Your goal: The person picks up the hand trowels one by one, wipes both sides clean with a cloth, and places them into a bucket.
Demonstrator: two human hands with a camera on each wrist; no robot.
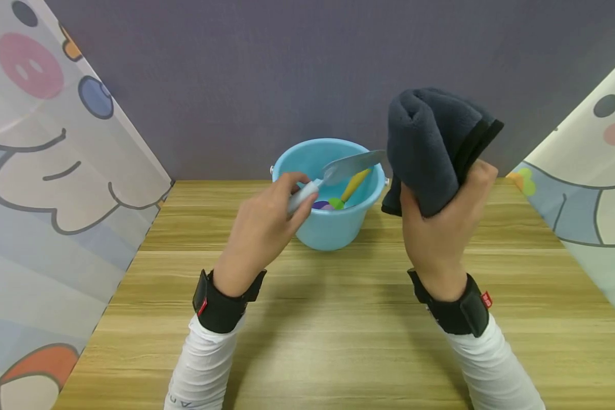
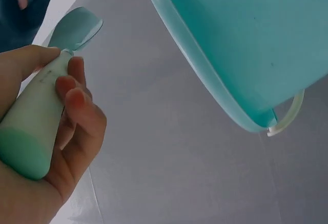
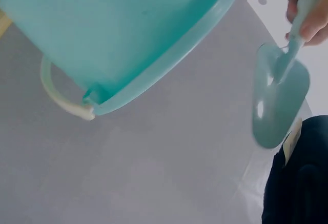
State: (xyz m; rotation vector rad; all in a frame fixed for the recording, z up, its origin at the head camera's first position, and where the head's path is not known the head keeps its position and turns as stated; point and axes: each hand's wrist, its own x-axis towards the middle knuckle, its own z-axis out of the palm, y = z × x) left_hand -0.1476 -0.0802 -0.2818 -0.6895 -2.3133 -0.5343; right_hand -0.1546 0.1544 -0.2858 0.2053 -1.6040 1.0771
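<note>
My left hand (image 1: 266, 222) grips a small trowel (image 1: 351, 166) by its pale handle, which has a green end in the left wrist view. Its grey-blue blade points right, above the mouth of a light blue bucket (image 1: 333, 230). A dark grey folded towel (image 1: 425, 148) with black edging is held up in my right hand (image 1: 438, 236), to the right of the bucket. The blade's tip comes close to the towel; whether they touch I cannot tell. In the right wrist view the towel (image 3: 300, 178) shows only at the lower right corner.
Inside the bucket lie a yellow-handled tool (image 1: 356, 185) with a green part and some purple pieces (image 1: 322, 205). The bucket stands on a wood-grain table (image 1: 318, 341) near a grey back wall (image 1: 236, 85). Cartoon-printed panels (image 1: 56, 256) flank both sides.
</note>
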